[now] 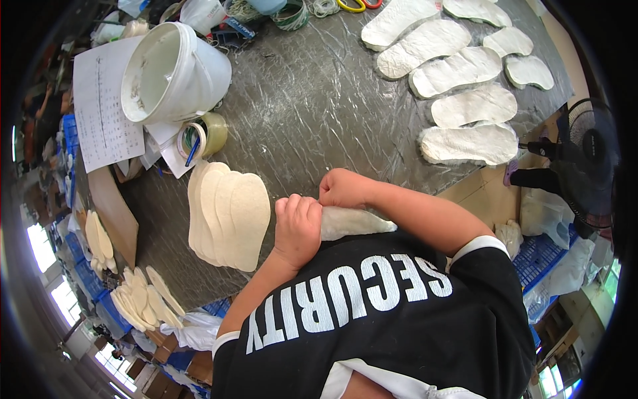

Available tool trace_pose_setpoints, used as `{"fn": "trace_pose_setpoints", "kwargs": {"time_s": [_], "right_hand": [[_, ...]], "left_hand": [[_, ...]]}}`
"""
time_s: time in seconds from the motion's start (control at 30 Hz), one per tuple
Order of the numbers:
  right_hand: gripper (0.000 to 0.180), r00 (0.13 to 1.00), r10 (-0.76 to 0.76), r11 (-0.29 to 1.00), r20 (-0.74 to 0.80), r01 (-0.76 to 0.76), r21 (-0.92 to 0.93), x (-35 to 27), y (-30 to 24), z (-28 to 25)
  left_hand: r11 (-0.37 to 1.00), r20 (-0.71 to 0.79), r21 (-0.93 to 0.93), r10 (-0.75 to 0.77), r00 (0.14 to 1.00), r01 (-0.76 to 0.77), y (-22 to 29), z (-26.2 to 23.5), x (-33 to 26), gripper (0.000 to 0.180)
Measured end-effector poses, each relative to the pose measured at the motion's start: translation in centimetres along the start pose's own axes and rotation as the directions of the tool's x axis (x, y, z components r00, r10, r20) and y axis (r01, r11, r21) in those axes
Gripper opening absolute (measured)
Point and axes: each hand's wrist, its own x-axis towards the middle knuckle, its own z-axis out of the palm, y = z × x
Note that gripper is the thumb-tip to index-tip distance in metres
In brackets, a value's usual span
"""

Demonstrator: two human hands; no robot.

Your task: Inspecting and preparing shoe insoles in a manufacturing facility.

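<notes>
Close to my body, both hands are closed on a white, fluffy insole-shaped piece (355,223). My left hand (298,227) wraps its fingers over the left end. Right beside it, my right hand (342,188) is curled in a fist, its fingertips pinching at the upper edge. The piece's right part tapers against my black shirt; its left end is hidden under my fingers. Just left of my left hand lies a fanned stack of cream felt insoles (229,216), which I am not touching.
Several white padded insoles (468,139) lie in rows at the far right of the dark table (306,100). A white bucket (216,70), tape rolls (214,133) and a written sheet (106,106) occupy the far left. A black fan (590,149) stands off the right edge.
</notes>
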Motion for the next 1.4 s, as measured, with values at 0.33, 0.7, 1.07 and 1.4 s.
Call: {"fn": "trace_pose_setpoints", "kwargs": {"time_s": [0.33,0.7,1.07,1.4], "right_hand": [[0.016,0.977,-0.055,0.981,-0.204,0.015,-0.194,1.7,2.0,0.5],[0.033,0.996,-0.07,0.874,0.057,0.033,0.485,-1.3,2.4,0.4],[0.017,0.99,-0.142,0.914,-0.004,0.133,0.382,-2.5,2.4,1.1],[0.022,0.993,-0.083,0.983,-0.084,0.095,0.159,-3.5,0.4,1.6]], "left_hand": [[0.944,-0.062,-0.27,0.181,0.982,-0.191,0.1,-0.4,-1.1,0.014],[0.954,-0.017,-0.273,-0.132,0.991,0.122,-1.4,-0.5,0.1,0.014],[0.882,0.121,-0.346,-0.296,0.948,0.319,-1.4,-1.7,0.3,0.013],[0.764,0.317,-0.315,-0.474,0.821,0.563,-1.9,-3.1,0.1,0.013]]}}
